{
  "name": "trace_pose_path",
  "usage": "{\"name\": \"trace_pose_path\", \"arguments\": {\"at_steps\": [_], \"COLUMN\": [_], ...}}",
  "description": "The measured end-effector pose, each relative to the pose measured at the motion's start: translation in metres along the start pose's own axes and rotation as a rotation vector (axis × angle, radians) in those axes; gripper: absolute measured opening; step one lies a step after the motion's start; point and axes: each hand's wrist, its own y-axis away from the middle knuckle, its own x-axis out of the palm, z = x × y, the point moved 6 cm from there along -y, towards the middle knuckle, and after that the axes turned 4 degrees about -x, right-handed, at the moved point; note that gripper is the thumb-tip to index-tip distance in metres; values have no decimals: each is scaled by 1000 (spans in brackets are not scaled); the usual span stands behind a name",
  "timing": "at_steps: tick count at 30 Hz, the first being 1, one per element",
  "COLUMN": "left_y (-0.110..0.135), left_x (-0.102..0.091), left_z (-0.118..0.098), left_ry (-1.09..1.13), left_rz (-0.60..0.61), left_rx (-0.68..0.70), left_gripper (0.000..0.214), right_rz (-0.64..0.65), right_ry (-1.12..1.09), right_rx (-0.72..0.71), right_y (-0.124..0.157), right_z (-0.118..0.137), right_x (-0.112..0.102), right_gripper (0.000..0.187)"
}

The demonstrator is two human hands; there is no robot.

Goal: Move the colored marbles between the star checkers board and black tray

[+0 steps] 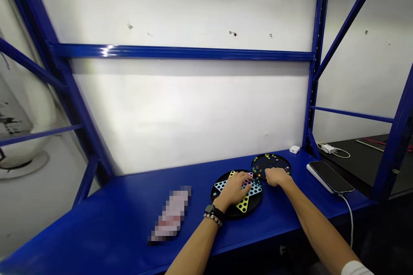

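We are finding no legible text, label, brand, number or sign in this view. The pixelated pink object (170, 215) to the left of the round game board (253, 202) is showing only blurred marks, and the white charger (328, 148) to the right of the board is showing nothing readable.

Chinese checkers board (254, 201): black, multicoloured pastel star. Shelf (112, 206): deep blue.
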Motion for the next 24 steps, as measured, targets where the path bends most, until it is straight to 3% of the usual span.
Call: {"name": "trace_pose_path", "arguments": {"at_steps": [6,12,18,24], "left_y": [1,3,4,3], "left_x": [-1,12,10,10], "left_z": [-1,-8,-10,-9], "left_ry": [-1,-100,-99,-46], "left_rz": [-3,103,72,100], "left_rx": [7,94,53,64], "left_gripper": [34,43,47,46], "right_rz": [-52,-204,-224,-236], "right_ry": [-115,-378,-446,-590], "right_rx": [-23,-109,-162,-394], "right_y": [2,1,0,10], "right_z": [-10,-8,-3,18], "right_x": [-2,-2,0,-9], "right_gripper": [24,21,18,18]}}
